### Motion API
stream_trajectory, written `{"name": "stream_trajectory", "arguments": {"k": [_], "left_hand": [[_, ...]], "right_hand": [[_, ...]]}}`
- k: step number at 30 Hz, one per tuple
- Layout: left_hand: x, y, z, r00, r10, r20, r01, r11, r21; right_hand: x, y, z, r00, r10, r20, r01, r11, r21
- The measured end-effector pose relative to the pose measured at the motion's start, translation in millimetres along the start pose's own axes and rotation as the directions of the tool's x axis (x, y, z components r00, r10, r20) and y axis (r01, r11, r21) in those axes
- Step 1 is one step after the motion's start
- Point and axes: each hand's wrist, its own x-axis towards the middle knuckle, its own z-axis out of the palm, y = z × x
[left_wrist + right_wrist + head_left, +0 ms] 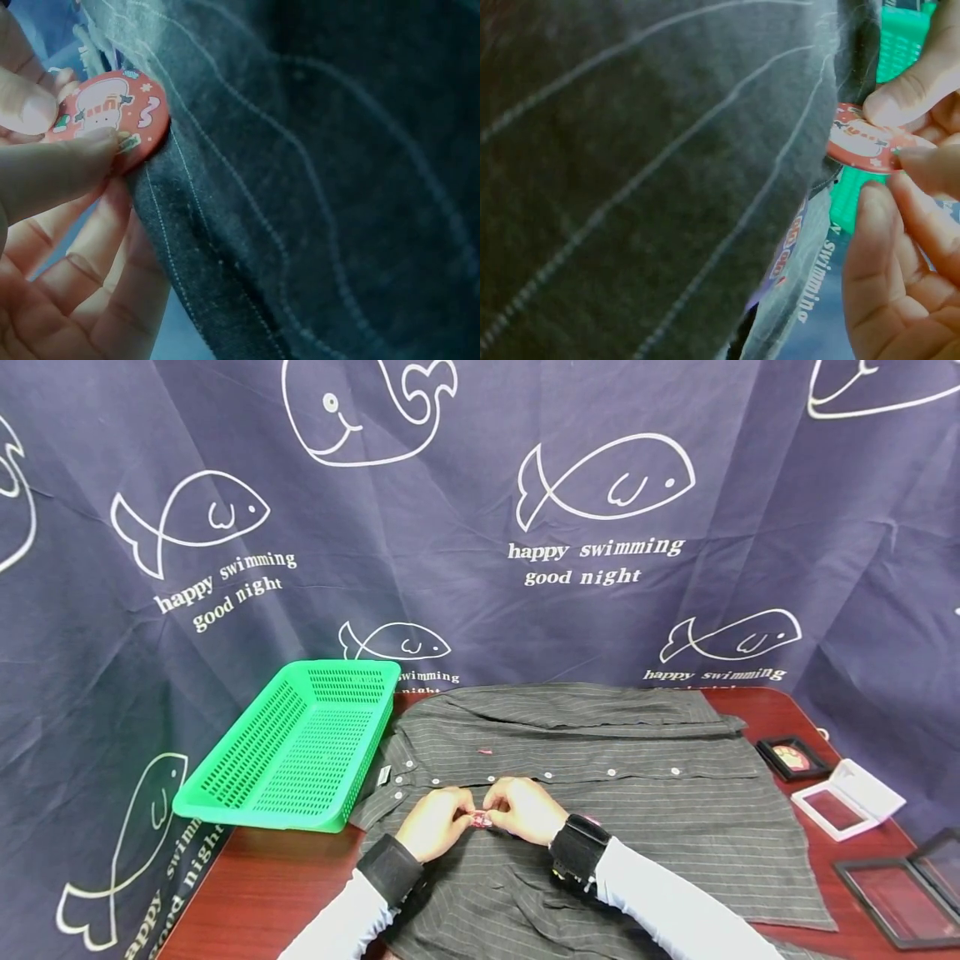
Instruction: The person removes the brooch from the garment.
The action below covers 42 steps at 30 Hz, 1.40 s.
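Pinching a round red badge (109, 109) with both hands, over the front of the dark striped shirt (660, 827), on the near side of the shirt's button row. In the left hand (435, 822), a bent-finger pinch: thumb on the badge's front, fingers behind. In the right hand (525, 810), a pinch too, on the other side of the badge. Right next to the badge, a raised bit of the shirt's cloth; can't tell if joined to it or only beside it. Looks light, hard and flat, with a smooth face, so likely a bit slippery under a thumb. Best to hold by the rim, thumb on top and fingertips under. Not easy to break, most likely, but maybe easy to scratch. Can't see the back, so wise to mind a sharp pin there. As for the shirt's cloth, seems thin, soft and floppy; best to pinch close to the badge. Left of the shirt, a green basket (307, 760). Right of the shirt, a small black box (817, 766), an open white frame (862, 792) and, nearer, an open black frame (873, 862).
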Motion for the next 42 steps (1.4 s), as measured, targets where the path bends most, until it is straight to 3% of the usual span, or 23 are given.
{"name": "stream_trajectory", "arguments": {"k": [7,19,24,29,38,42], "left_hand": [[-4.2,1.8,0.0,1.000,-0.008,0.002,0.008,1.000,-0.004],[-5.1,4.3,-6.7,0.995,-0.059,0.078,0.062,0.998,-0.027],[-6.4,4.4,-10.5,0.996,-0.046,0.081,0.046,0.999,0.003],[-8.2,2.3,-9.6,0.992,-0.035,0.124,0.035,0.999,-0.001],[-12.3,2.7,-5.8,0.985,0.008,0.173,-0.012,1.000,0.019],[-14.8,3.4,-5.2,0.985,0.018,0.172,-0.021,1.000,0.018]], "right_hand": [[-2.8,-3.6,3.8,0.994,-0.111,-0.008,0.109,0.985,-0.134],[-4.8,-1.2,7.3,0.986,-0.162,-0.035,0.154,0.974,-0.168],[-5.8,-1.8,8.1,0.981,-0.187,-0.050,0.173,0.964,-0.204],[-7.8,-3.0,9.1,0.971,-0.236,-0.039,0.220,0.945,-0.244],[-11.9,-4.3,8.8,0.976,-0.216,0.009,0.213,0.953,-0.216],[-14.1,-5.0,10.4,0.965,-0.263,0.011,0.258,0.939,-0.229]]}}
